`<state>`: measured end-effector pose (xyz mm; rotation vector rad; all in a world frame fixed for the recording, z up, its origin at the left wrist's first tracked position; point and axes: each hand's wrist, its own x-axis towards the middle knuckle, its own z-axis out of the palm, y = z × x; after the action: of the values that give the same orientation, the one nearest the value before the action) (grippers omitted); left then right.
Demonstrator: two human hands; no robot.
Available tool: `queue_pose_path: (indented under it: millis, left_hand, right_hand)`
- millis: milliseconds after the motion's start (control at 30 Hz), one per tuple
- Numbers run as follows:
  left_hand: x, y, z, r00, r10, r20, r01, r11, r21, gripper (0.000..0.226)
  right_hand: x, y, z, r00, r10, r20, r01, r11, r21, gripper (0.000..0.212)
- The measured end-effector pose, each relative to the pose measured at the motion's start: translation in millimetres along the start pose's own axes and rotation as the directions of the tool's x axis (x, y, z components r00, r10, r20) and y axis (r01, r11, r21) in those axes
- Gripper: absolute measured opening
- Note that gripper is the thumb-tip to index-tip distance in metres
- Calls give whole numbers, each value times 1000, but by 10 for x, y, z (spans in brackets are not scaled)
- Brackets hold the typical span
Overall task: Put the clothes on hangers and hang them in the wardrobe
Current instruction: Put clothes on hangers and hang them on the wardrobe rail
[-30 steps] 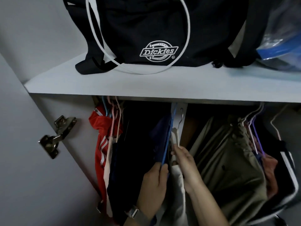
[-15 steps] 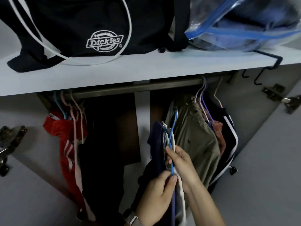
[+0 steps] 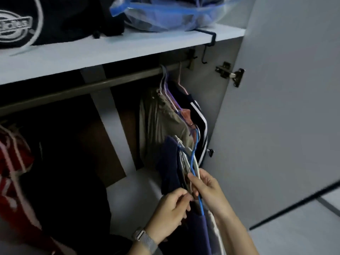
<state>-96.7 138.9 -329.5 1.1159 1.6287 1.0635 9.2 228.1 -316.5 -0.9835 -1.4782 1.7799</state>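
Both hands grip hangered clothes: right hand (image 3: 207,188) pinches the blue hanger (image 3: 195,155), left hand (image 3: 173,208) just below clutches the navy garment (image 3: 170,162).

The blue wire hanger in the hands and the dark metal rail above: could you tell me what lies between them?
Only hanging khaki clothes, in the head view.
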Motion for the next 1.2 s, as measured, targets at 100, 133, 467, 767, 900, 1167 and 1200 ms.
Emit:
queue_pose_path:
  millis: [100, 133, 467, 767, 900, 1167, 1200]
  left_hand:
    - [57, 49, 253, 994, 7, 106, -9, 1000, 20, 20]
    - [74, 58, 333, 991, 19, 130, -22, 999, 26, 20]
    - [165, 253, 1139, 964, 83, 253, -99, 994, 51, 19]
    - [-136, 737, 2552, 952, -60, 301, 124, 972, -200, 22]
    - [-467, 907, 3256, 882, -105, 459, 267, 914, -304, 27]
    - [-1109, 1035, 4556, 702, -75, 709, 507, 752, -422, 34]
    - [-1216, 1057, 4708, 688, -67, 722, 518, 742, -426, 28]
  right_hand:
    - [-246, 24, -266, 998, -25, -63, 25, 1000, -1, 21]
    - [-324, 26, -349, 996, -38, -80, 37, 999, -10, 19]
    - [-1130, 51, -1247, 988, -42, -146, 27, 995, -101, 15]
    - [-2357, 231, -2300, 978, 57, -201, -49, 998, 46, 42]
    - [-2954, 280, -2795, 967, 90, -238, -80, 996, 50, 31]
    - [-4242, 308, -3584, 929, 150, -338, -183, 981, -69, 22]
    - [-4411, 300, -3657, 921, 157, -355, -199, 976, -86, 15]
